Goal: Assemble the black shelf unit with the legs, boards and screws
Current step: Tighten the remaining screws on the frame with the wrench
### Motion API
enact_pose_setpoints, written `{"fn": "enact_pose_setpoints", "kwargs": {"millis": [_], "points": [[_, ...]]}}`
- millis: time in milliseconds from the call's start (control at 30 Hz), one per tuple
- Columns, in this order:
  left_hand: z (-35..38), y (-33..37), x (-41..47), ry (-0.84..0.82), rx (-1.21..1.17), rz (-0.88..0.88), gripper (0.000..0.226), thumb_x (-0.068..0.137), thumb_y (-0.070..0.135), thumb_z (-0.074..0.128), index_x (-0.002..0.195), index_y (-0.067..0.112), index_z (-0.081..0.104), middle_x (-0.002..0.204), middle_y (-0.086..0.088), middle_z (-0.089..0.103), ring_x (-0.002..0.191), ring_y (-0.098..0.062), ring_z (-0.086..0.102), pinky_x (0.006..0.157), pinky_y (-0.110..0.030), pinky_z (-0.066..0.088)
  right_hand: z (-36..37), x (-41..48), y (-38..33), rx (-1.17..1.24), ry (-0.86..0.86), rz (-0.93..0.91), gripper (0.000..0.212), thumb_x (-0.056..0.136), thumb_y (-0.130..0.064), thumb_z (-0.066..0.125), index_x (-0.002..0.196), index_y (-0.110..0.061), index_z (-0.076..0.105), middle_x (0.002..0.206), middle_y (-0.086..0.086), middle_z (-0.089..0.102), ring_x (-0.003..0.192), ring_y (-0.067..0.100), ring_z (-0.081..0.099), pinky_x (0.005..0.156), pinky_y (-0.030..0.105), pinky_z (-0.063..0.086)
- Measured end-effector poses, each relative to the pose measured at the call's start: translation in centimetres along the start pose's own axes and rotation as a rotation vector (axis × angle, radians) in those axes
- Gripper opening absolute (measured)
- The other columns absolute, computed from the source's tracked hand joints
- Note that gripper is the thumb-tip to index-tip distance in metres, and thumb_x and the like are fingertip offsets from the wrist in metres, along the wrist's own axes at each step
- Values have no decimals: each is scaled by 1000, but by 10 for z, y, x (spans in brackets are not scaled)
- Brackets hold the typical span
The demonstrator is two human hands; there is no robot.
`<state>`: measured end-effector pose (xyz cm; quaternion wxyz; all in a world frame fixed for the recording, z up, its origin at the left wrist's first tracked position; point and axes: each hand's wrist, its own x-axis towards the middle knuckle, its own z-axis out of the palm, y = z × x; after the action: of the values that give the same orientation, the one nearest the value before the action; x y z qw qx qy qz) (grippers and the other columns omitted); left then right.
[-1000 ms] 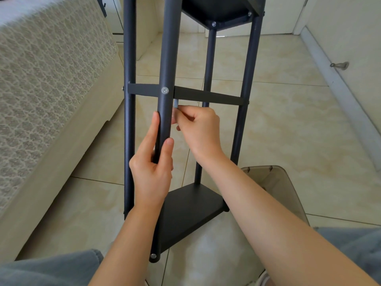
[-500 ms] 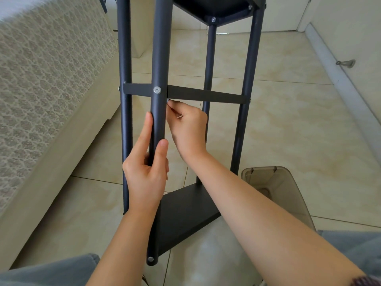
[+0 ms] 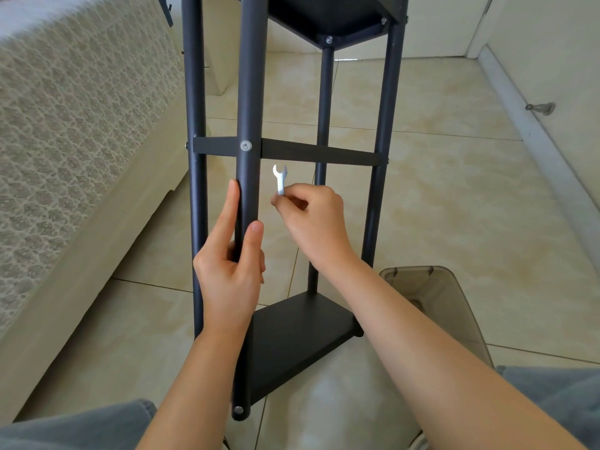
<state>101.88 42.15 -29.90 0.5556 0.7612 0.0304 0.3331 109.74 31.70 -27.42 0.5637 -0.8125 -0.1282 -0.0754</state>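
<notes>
The black shelf unit (image 3: 386, 92) stands on the tiled floor (image 3: 454, 196) right in front of the person, just beside a bed (image 3: 81, 108) with a patterned cover. The left grip (image 3: 227, 264) is wrapped around the nearest leg (image 3: 248, 92), thumb on one side and fingers on the other, below the silver screw (image 3: 245, 145) that fixes this leg to the middle board (image 3: 318, 154), which is seen edge-on. The right grip (image 3: 315, 222) is closed in a pinch on the lower end of a small silver wrench (image 3: 280, 178). The wrench is held upright with its open jaw pointing up, just right of the leg and just under the middle board, touching neither. A bottom board (image 3: 292, 336) sits near the floor and a top board (image 3: 324, 14) shows at the upper edge. A translucent bin (image 3: 431, 293) stands on the floor behind the right forearm.
</notes>
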Motion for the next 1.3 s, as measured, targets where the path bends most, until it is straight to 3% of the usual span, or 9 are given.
{"fn": "enact_pose_setpoints", "kwargs": {"millis": [133, 367, 467, 567, 700, 833, 1033, 1200, 1300], "points": [[0, 1, -1, -3, 4, 1, 53, 101, 30, 55, 148, 48, 40, 76, 4, 58, 46, -21, 47, 42, -39, 48, -12, -1, -3, -23, -61, 54, 21, 90, -10, 65, 72, 0, 70, 54, -1, 53, 51, 9, 48, 50, 13, 37], [1, 3, -2, -7, 2, 0, 53, 101, 29, 55, 147, 51, 40, 75, 2, 58, 46, -24, 48, 43, -41, 49, -19, 11, -21, -12, -131, 97, 22, 88, -11, 65, 71, 0, 71, 47, -5, 44, 45, 4, 43, 47, 12, 34], [1, 3, -2, -9, -3, 6, 53, 101, 28, 55, 147, 51, 40, 73, 3, 56, 47, -22, 48, 44, -40, 49, -20, 13, -27, 3, -116, 78, 24, 90, -13, 65, 71, -2, 73, 52, 3, 56, 51, 8, 52, 50, 15, 38], [2, 1, -2, -16, -5, 11, 53, 101, 28, 55, 148, 48, 40, 72, 3, 55, 47, -19, 47, 45, -37, 50, -19, 11, -30, 17, -105, 73, 26, 93, -16, 63, 73, -6, 77, 64, 2, 70, 62, 5, 62, 63, 11, 44], [4, -2, -2, -27, -6, 17, 52, 102, 31, 55, 150, 46, 41, 71, 7, 56, 47, -16, 47, 46, -33, 49, -18, 13, -33, -3, -104, 50, 24, 95, -17, 62, 81, -10, 80, 71, 4, 73, 61, 14, 64, 70, 32, 55], [6, -2, -3, -39, -13, 12, 52, 101, 32, 56, 150, 45, 41, 68, 5, 55, 47, -16, 47, 47, -33, 48, -14, 14, -32, -4, -27, 6, 26, 94, -15, 62, 75, -7, 77, 68, 11, 71, 65, 27, 66, 72, 41, 54], [8, 0, -3, -68, -8, 32, 53, 102, 32, 55, 152, 42, 40, 69, 5, 55, 47, -19, 48, 47, -34, 48, -4, 16, -15, 18, 120, -71, 31, 93, -13, 65, 62, -16, 65, 51, -11, 53, 50, 7, 48, 57, 22, 39], [6, -1, -4, -72, 7, 38, 52, 102, 36, 55, 151, 44, 39, 66, 3, 53, 47, -19, 47, 47, -36, 48, 9, 17, -3, 32, 225, -136, 26, 95, -18, 63, 75, -4, 71, 64, 5, 68, 61, 18, 60, 63, 26, 46], [4, -1, -3, -76, 19, 40, 52, 102, 37, 55, 150, 46, 39, 64, 2, 51, 47, -19, 47, 47, -37, 49, 15, 19, -2, 42, 283, -165, 26, 95, -17, 62, 74, -4, 71, 66, 6, 69, 63, 17, 61, 62, 17, 42]]}}
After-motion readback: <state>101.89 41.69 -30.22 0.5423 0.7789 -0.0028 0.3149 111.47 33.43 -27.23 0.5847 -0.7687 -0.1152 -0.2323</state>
